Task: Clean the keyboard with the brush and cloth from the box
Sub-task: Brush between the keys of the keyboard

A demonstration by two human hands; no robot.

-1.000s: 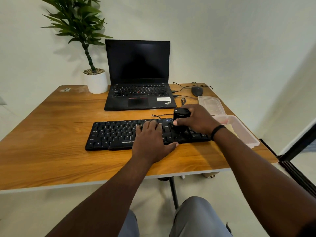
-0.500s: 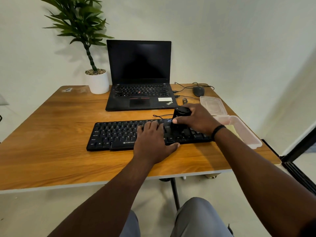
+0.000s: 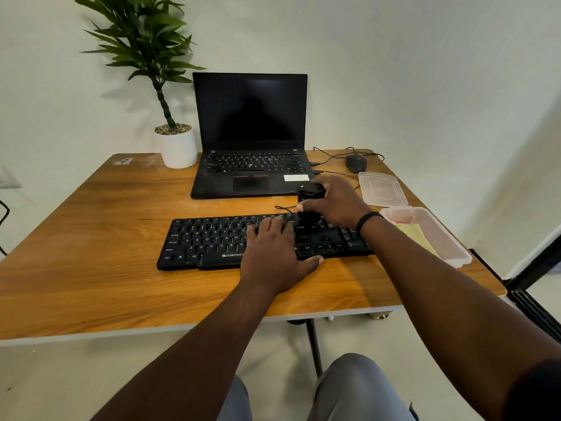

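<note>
Wood-grain table [image 3: 91, 268] against a pale wall, with 1 laptop [image 3: 250, 141], 1 potted plant [image 3: 176, 144] and 1 mouse [image 3: 356, 163] at the back.

1 black keyboard [image 3: 212, 241] lies across the middle, near the front edge. The left hand [image 3: 273, 253] rests flat and spread on its centre keys, holding nothing, apparently pinning it down. The right hand [image 3: 337, 203] is closed around 1 black brush [image 3: 309, 205], stood upright with its lower end on the keys just right of the left hand (bristles are too dark to make out).

1 clear box [image 3: 449, 244] sits at the right end of the keyboard, its lid [image 3: 381, 189] lying apart behind it. Inside shows 1 yellow cloth [image 3: 420, 238], plus something pinkish I cannot identify.

Judging by looks, the brush is light and rigid, best gripped round its stubby body as now. The keyboard seems light enough to slide, hence the steadying palm. The cloth should be soft and limp, so pinch it at an edge.
</note>
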